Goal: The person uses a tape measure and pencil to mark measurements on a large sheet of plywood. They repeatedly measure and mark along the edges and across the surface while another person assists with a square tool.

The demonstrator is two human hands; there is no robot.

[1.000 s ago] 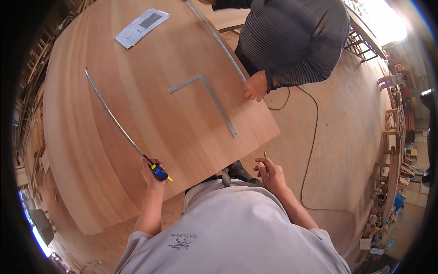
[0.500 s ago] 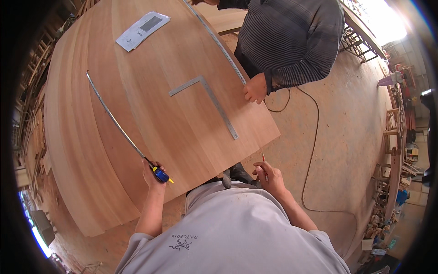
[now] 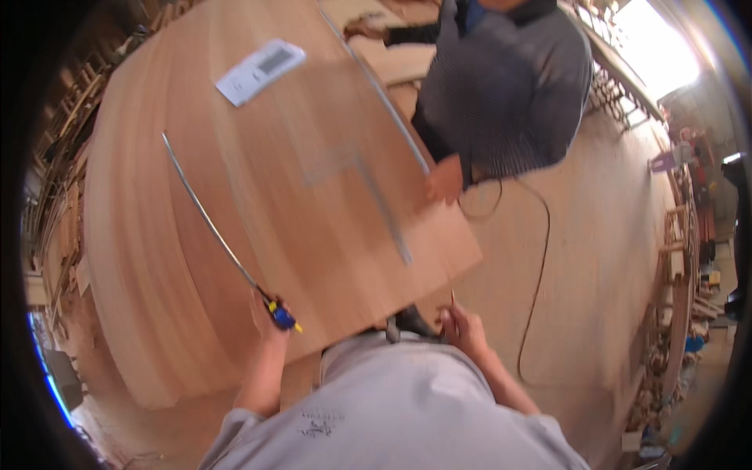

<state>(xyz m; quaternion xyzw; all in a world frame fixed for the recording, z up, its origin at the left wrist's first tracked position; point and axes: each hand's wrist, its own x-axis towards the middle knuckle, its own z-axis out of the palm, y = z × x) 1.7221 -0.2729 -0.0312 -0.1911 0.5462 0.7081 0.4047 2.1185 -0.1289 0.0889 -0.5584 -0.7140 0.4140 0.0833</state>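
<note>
My left hand (image 3: 269, 319) is closed round a blue and yellow tape measure (image 3: 283, 316) over the near part of a large wooden panel (image 3: 211, 258). Its metal blade (image 3: 202, 210) reaches out over the panel, away from me. Just off the near right corner, my right hand (image 3: 467, 329) pinches a thin pencil (image 3: 452, 297), point upward. An L-shaped steel square (image 3: 381, 210), blurred, lies on the panel. Along the right edge runs a long metal rule (image 3: 381, 92); a co-worker's hand (image 3: 445, 180) rests at its near end.
White paper sheets (image 3: 249, 78) lie on the far part of the panel. The co-worker (image 3: 509, 98) stands beyond the right edge, bent over it. A dark cable (image 3: 540, 270) trails across the floor at right. Timber and stools (image 3: 675, 227) line the right side.
The whole scene has shifted down in the picture and blurred. The co-worker's farther hand shows more fully, beyond the panel edge. My hands keep their holds on the tape measure and pencil.
</note>
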